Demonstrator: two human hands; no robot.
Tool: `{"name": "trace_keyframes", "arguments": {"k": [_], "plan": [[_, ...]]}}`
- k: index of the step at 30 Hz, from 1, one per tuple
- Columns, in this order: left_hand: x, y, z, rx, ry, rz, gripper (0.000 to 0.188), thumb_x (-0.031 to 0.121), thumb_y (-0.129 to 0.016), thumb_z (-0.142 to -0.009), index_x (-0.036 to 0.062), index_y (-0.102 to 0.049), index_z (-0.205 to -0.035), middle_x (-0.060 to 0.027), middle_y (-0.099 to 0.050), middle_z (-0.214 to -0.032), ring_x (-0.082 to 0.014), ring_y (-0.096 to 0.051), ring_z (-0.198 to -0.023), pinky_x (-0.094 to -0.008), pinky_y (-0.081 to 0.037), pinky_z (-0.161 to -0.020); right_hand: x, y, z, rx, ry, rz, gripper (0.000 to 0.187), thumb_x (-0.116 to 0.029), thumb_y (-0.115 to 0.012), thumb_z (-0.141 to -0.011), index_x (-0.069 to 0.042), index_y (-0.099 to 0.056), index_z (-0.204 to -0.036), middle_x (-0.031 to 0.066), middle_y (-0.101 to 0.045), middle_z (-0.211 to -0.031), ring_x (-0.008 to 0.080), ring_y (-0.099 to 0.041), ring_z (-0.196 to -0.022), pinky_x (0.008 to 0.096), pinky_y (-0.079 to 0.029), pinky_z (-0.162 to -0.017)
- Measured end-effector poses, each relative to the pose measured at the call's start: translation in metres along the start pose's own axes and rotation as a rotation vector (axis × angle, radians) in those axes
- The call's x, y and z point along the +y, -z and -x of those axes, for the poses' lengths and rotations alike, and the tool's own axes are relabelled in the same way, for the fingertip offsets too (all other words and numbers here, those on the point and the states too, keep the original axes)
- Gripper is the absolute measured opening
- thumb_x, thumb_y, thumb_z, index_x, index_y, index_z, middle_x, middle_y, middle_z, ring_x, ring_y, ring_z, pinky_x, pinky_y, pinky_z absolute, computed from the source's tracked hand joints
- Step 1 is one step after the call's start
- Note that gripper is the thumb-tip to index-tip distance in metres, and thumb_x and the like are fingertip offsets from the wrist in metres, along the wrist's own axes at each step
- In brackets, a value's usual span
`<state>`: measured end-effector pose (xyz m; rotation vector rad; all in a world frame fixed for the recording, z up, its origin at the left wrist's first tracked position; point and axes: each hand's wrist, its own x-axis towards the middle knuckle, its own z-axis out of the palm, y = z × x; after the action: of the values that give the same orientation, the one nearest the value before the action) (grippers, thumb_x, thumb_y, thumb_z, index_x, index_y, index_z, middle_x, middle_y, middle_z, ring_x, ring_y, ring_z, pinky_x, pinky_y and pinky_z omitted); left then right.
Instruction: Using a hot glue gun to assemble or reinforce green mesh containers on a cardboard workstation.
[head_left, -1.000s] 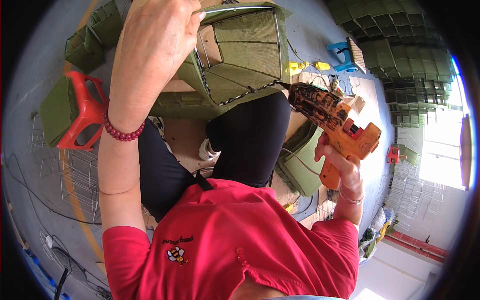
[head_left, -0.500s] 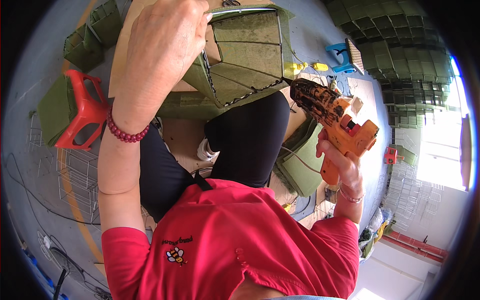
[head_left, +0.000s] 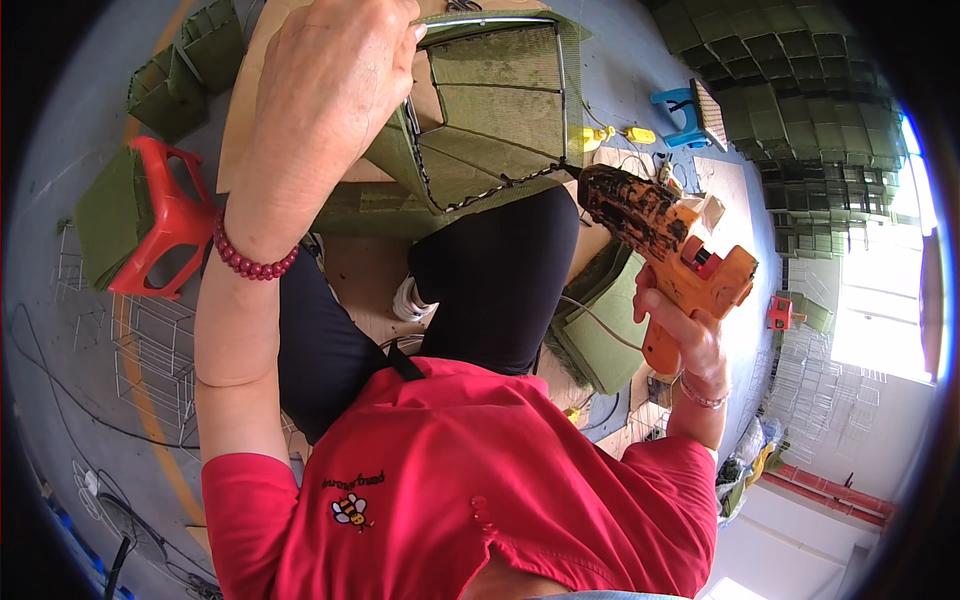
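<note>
A wire frame covered in green mesh fabric rests tilted over my legs, its open side toward me and dark beads of glue along its near rim. My left hand is closed on its upper left edge; the fingertips are partly hidden. An orange glue gun, blackened toward the front, is gripped in my right hand. Its nozzle points left at the frame's near right corner; I cannot tell whether it touches. A thin cord runs from the gun's handle.
Green fabric sheets lie beside my right leg. At left are a red stool bearing green pieces and bare wire frames. A blue stool stands far right, near yellow-handled tools. Stacked green boxes fill the right back.
The glue gun's nozzle has shifted slightly nearer to me along the frame's right corner. My left hand keeps its hold on the frame.
</note>
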<state>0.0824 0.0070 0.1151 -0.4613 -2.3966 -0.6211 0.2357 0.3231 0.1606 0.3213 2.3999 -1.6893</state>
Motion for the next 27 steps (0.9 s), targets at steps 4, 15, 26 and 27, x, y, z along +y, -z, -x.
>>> {"name": "trace_keyframes", "arguments": {"k": [4, 15, 26, 27], "plan": [[0.003, -0.001, 0.0, -0.014, -0.007, -0.002, 0.016, 0.014, -0.061, -0.089, -0.0007, -0.062, -0.085, -0.0157, -0.053, -0.073, -0.0354, -0.055, -0.068, -0.0415, -0.045, -0.064, 0.0, -0.001, -0.002, 0.004, 0.017, -0.017, 0.043, -0.001, -0.07, -0.081, -0.001, -0.054, -0.121, 0.0074, -0.061, -0.102, 0.0142, -0.059, -0.085, 0.0278, -0.051, -0.069], [-0.001, -0.002, -0.001, 0.006, -0.015, -0.001, 0.016, 0.014, -0.061, -0.088, -0.0011, -0.062, -0.083, -0.0154, -0.053, -0.072, -0.0348, -0.055, -0.067, -0.0413, -0.045, -0.064, -0.004, -0.001, -0.008, 0.005, 0.03, -0.007, 0.041, -0.002, -0.069, -0.083, -0.001, -0.054, -0.12, 0.0066, -0.061, -0.101, 0.0131, -0.058, -0.08, 0.0276, -0.05, -0.067], [-0.001, 0.0, -0.001, -0.016, 0.005, 0.006, 0.014, 0.013, -0.061, -0.088, -0.0011, -0.063, -0.085, -0.0153, -0.055, -0.075, -0.0355, -0.056, -0.069, -0.0415, -0.046, -0.065, -0.007, -0.002, -0.015, -0.012, 0.045, 0.007, 0.037, -0.003, -0.068, -0.084, -0.001, -0.055, -0.118, 0.0054, -0.06, -0.098, 0.0124, -0.057, -0.078, 0.0267, -0.049, -0.066], [-0.001, 0.0, -0.001, -0.016, 0.005, 0.006, 0.014, 0.013, -0.061, -0.088, -0.0011, -0.063, -0.085, -0.0153, -0.055, -0.075, -0.0355, -0.056, -0.069, -0.0415, -0.046, -0.065, -0.008, -0.002, -0.015, -0.003, 0.044, 0.006, 0.036, -0.004, -0.068, -0.084, -0.001, -0.055, -0.117, 0.0051, -0.06, -0.097, 0.0123, -0.057, -0.077, 0.0265, -0.049, -0.065]]}}
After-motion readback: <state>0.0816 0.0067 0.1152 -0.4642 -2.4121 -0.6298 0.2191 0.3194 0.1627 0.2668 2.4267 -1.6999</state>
